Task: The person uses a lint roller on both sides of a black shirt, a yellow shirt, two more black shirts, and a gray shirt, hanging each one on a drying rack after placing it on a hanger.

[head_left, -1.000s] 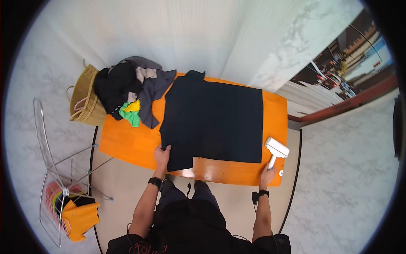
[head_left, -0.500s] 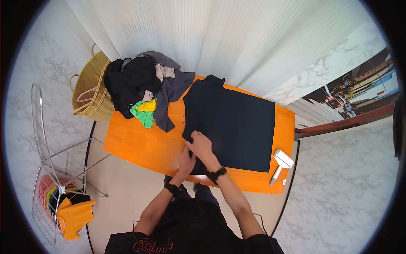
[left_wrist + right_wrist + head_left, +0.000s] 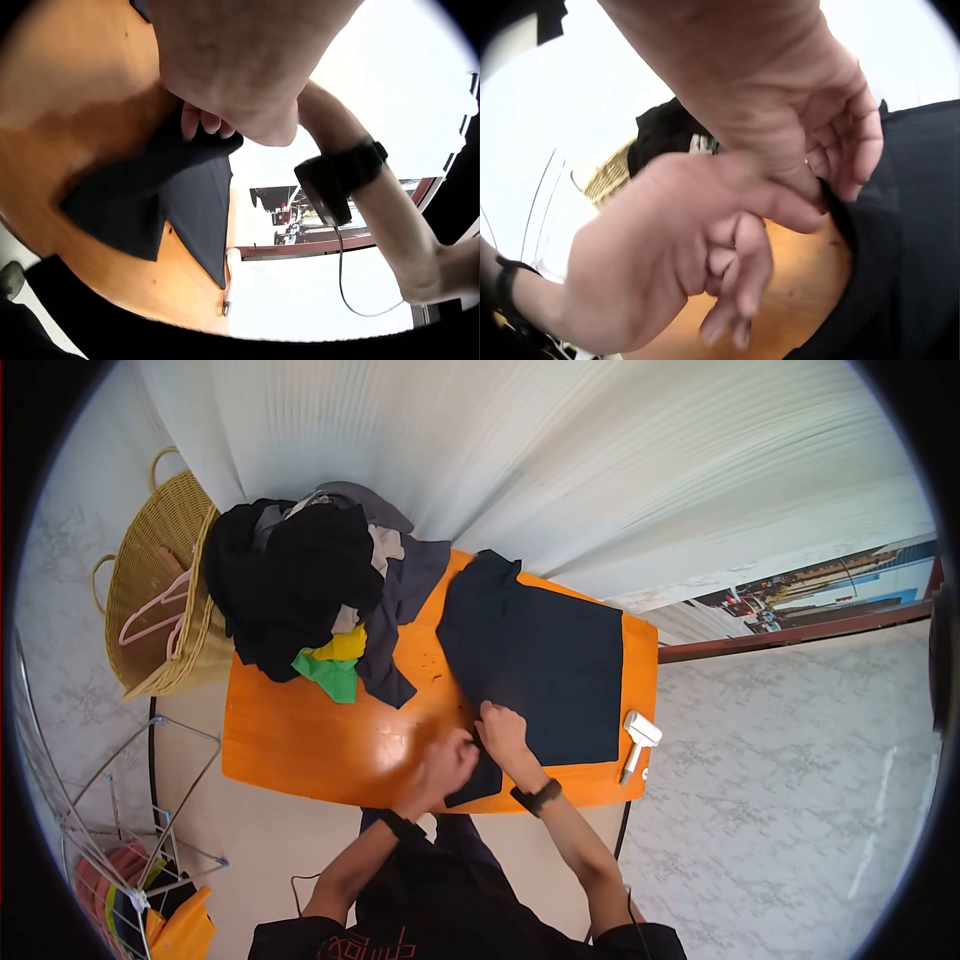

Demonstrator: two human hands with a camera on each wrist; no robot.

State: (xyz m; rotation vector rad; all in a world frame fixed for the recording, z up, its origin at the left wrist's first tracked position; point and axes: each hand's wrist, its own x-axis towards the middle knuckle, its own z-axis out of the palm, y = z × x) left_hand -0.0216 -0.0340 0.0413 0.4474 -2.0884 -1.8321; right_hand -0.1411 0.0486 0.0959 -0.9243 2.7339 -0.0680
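A dark navy T-shirt (image 3: 560,670) lies spread on the orange table (image 3: 300,735), one sleeve towards the back and the other at the front edge. My right hand (image 3: 505,732) pinches the shirt's left edge near the front sleeve; in the right wrist view the dark cloth (image 3: 870,232) rises into its fingertips. Close by on the left is my left hand (image 3: 445,765), blurred, its fingers loosely bent with nothing seen between them. In the left wrist view the front sleeve (image 3: 124,206) stands in a raised fold. A white lint brush (image 3: 643,729) rests at the table's right end.
Heaped clothes (image 3: 300,575), black, grey, green and yellow, cover the table's back left. Beside them stands a woven basket (image 3: 120,590) with a pink hanger (image 3: 155,610). A metal drying rack (image 3: 95,770) is at the left, and a pale curtain (image 3: 480,450) hangs behind the table.
My right hand has put the lint brush down at the table's right and come across to the shirt's left edge. My left hand has moved slightly off that edge. The head view has shifted.
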